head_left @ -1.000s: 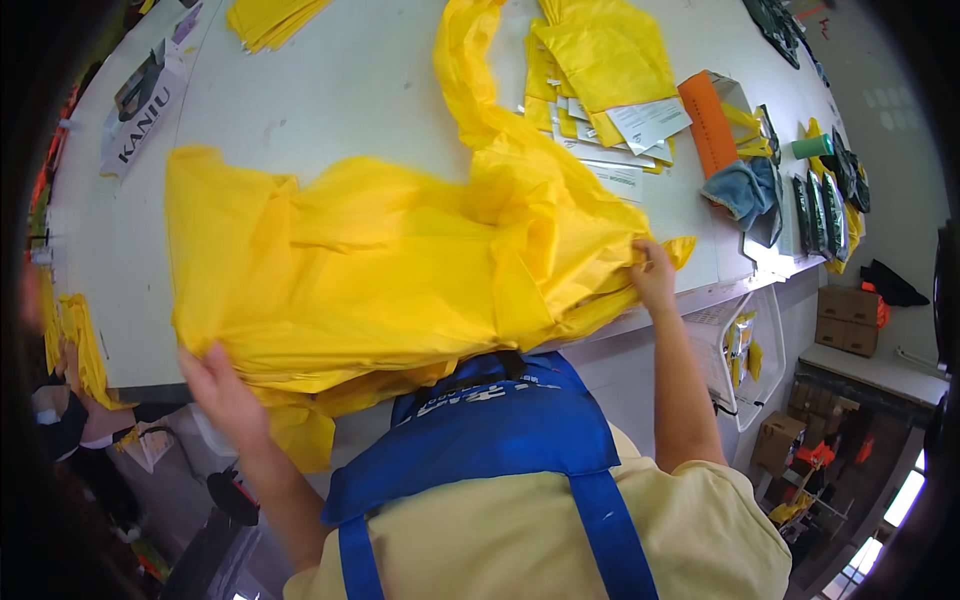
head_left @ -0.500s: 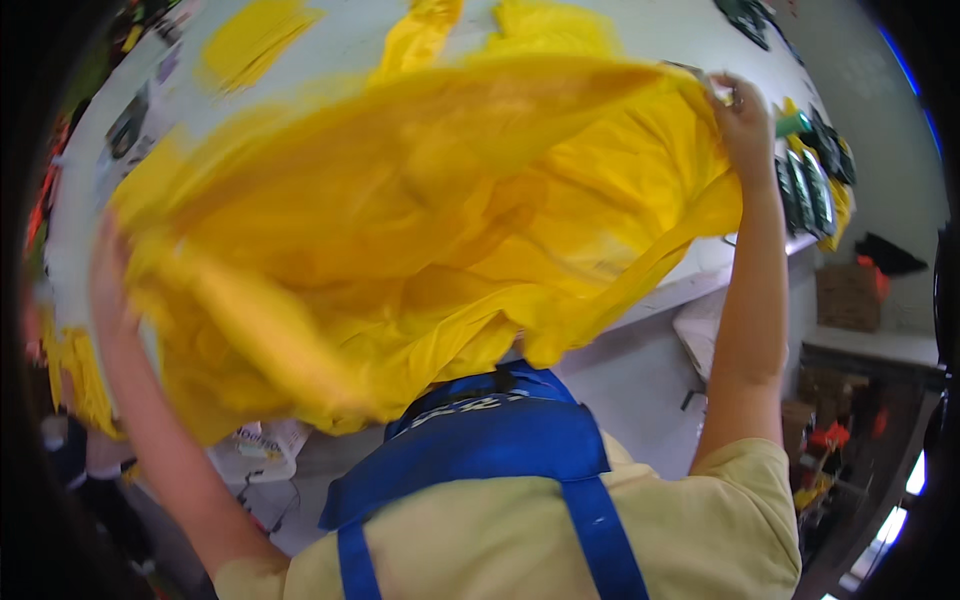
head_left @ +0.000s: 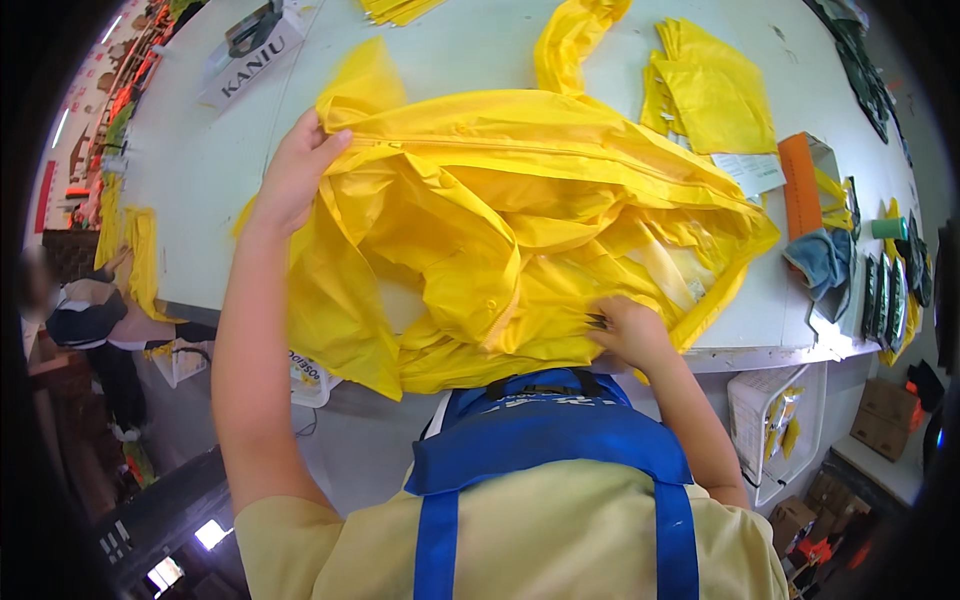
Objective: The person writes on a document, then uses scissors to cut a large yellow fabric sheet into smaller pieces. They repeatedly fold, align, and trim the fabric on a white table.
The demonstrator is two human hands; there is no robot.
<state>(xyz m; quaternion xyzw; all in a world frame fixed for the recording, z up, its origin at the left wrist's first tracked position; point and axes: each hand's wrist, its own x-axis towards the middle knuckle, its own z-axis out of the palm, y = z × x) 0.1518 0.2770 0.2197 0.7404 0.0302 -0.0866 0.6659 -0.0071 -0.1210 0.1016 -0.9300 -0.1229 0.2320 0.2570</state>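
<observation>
Yellow garment point(head_left: 480, 235) across table point(head_left: 450, 60); orange box point(head_left: 798, 185), blue cloth point(head_left: 824, 262) rightward.

Beyond the left hand point(head_left: 295, 172), a yellow flap point(head_left: 365, 78) is blurred, and farther out the upper edge cuts off a yellow stack point(head_left: 400, 10). A dark item point(head_left: 597, 321) at the right hand point(head_left: 632, 332) is too small to identify. Between the 2 hands, a yellow garment point(head_left: 465, 290) hides most of the counter point(head_left: 220, 190).
</observation>
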